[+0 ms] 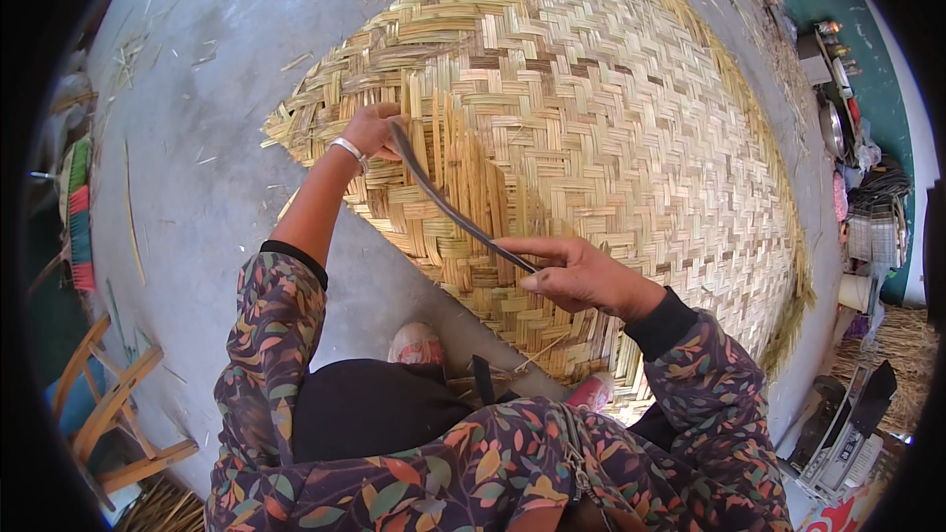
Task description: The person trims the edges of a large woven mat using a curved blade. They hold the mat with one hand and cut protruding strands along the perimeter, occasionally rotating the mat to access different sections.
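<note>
A long, thin, dark grey curved strip (439, 197) slants between my two hands, above a large woven mat (611, 148) of pale yellow and brown flat splints. My left hand (372, 130), with a silver bangle at its wrist, is closed on the upper end near the mat's left corner. Thumb and fingers of my right hand (581, 274) pinch the lower end. I cannot tell whether the strip is a blade. Several loose-looking yellow splints (463, 172) stand out on the weave beside it.
A wooden chair (123, 414) lies at the lower left, below a colourful broom (79, 212). Straw bits litter the grey floor (236, 39). A metal device (843, 433), a white bucket (854, 292) and a dark bundle (880, 197) line the right side. My shoes are at the mat's near edge.
</note>
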A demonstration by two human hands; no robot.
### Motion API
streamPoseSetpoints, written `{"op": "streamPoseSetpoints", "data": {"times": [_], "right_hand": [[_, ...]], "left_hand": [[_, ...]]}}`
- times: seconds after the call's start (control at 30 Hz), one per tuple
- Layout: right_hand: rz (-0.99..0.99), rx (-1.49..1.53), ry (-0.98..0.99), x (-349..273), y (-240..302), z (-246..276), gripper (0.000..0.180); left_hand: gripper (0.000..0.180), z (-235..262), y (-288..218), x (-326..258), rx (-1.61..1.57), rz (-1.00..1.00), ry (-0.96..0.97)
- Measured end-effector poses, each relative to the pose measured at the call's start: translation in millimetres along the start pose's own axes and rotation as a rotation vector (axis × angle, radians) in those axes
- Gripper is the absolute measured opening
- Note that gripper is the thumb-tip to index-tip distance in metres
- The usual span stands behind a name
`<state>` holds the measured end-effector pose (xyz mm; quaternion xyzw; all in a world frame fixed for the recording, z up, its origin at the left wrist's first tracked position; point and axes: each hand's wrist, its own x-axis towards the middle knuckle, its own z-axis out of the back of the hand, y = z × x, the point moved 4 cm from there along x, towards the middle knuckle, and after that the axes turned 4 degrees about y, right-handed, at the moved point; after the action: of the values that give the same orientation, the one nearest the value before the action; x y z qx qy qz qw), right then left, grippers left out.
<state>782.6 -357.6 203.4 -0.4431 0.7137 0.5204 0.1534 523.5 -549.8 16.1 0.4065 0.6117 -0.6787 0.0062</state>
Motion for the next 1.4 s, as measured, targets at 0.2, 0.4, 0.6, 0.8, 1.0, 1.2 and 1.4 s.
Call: {"op": "streamPoseSetpoints", "data": {"times": [0.2,0.4,0.6,0.8,1.0,1.2,1.4], "right_hand": [[0.142,0.106,0.123,31.8,3.5,-16.6,0.058],[0.199,0.247,0.026,72.2,14.2,-12.3,0.053],[0.083,-0.01,-0.191,88.1,17.2,7.3,0.046],[0.05,-0.284,-0.247,88.3,22.4,17.0,0.047],[0.022,-0.271,-0.238,87.1,30.2,13.5,0.046],[-0.093,-0.283,-0.217,85.5,44.7,19.9,0.023],[-0.143,-0.297,-0.218,85.1,54.9,23.5,0.019]], "left_hand": [[0.019,2.8,13.9,-1.1,0.028,0.081,0.026],[0.021,1.0,34.1,5.3,0.012,-0.034,-0.165],[0.014,6.7,38.1,1.5,-0.069,-0.071,-0.165],[0.01,8.7,33.6,-7.2,-0.304,-0.034,-0.025],[0.022,7.9,31.5,-5.4,-0.358,0.033,-0.046],[0.035,7.8,28.7,0.5,-0.225,0.145,-0.152],[0.035,4.9,18.3,-1.8,-0.192,0.166,-0.199]]}}
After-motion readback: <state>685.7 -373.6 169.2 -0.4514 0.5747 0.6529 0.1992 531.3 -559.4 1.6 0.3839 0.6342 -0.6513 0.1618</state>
